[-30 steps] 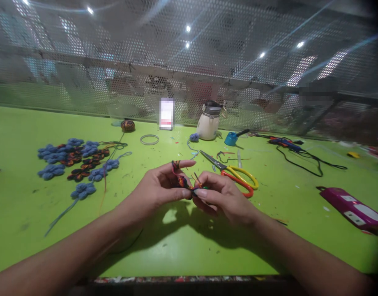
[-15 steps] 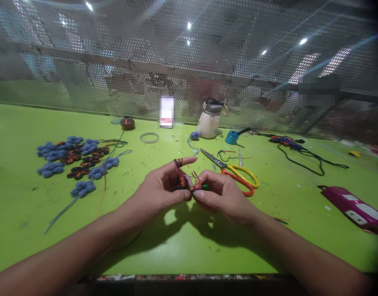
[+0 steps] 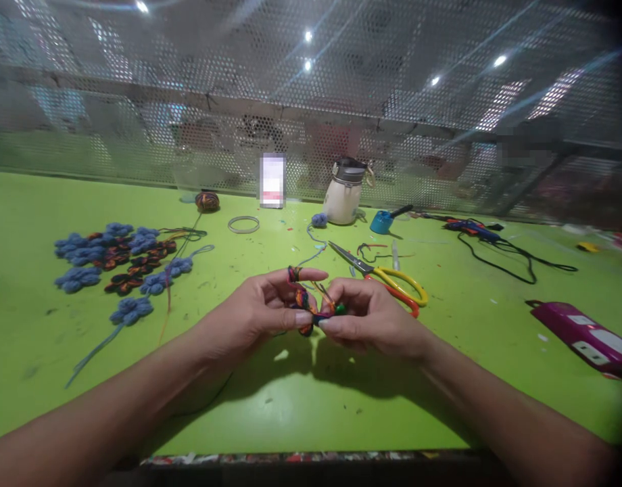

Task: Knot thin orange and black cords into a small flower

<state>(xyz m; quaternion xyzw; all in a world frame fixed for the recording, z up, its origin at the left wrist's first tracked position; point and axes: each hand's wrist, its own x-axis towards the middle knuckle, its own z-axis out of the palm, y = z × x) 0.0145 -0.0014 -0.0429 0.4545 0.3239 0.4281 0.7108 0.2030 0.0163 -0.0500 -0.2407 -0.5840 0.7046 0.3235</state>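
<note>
My left hand (image 3: 250, 304) pinches a small crochet piece (image 3: 305, 310) of dark, orange and purple yarn between thumb and fingers. The same yarn (image 3: 293, 274) winds round its outstretched index finger. Close against it, my right hand (image 3: 372, 314) is closed, thumb and index finger pinching the piece's near edge. A small green tip (image 3: 340, 308) shows by the right fingers; what it belongs to is mostly hidden. Thin yarn strands stick up between the hands. Finished yarn flowers (image 3: 131, 310), blue and dark-orange, lie to the left. Beyond my right hand rest scissors (image 3: 402, 276) with yellow and orange handles.
At the back are a multicolored yarn ball (image 3: 207, 201), a ring (image 3: 243, 224), a blurred phone-like screen (image 3: 273, 181), a white bottle (image 3: 343, 199), a blue yarn ball (image 3: 319, 220) and a blue pot (image 3: 380, 222). A purple power strip (image 3: 577, 333) and black cord (image 3: 518, 264) lie right.
Both hands have shifted slightly lower, and the crochet piece has turned so more of it shows below the left thumb. The view has moved a little.
</note>
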